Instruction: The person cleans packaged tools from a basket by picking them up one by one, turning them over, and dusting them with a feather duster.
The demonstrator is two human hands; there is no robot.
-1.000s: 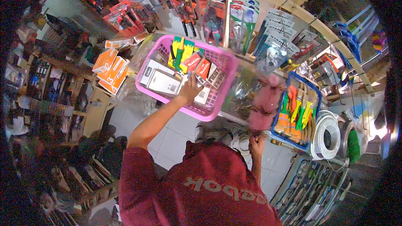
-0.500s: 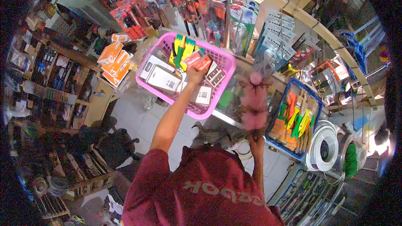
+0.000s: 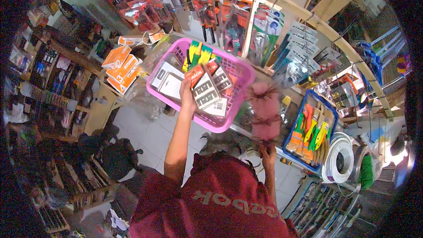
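Observation:
My left hand (image 3: 187, 95) grips the edge of a red-and-white blister pack (image 3: 206, 94), tilted over the pink plastic basket (image 3: 243, 89). In that basket lie white boxed packs (image 3: 169, 82), yellow-and-green cards (image 3: 200, 54) with a green-handled tool, and a second red pack (image 3: 220, 74). To the right, my right hand (image 3: 267, 150) is closed at the lower end of a fluffy pink duster (image 3: 265, 110), which stands upright beside the basket. Its handle is mostly hidden by the fingers.
Packaged tools (image 3: 205, 11) hang from a curved wooden rail (image 3: 291, 5) behind the basket. Orange boxes (image 3: 124, 76) sit at the left. On the right are a blue tray (image 3: 288, 143) of paintbrushes and a white cable coil (image 3: 329, 164). Shelves of goods line the far left.
My left hand has picked a red-and-white pack out of the basket's contents and moved it left and towards me. My right hand stays on the duster. The view has shifted slightly.

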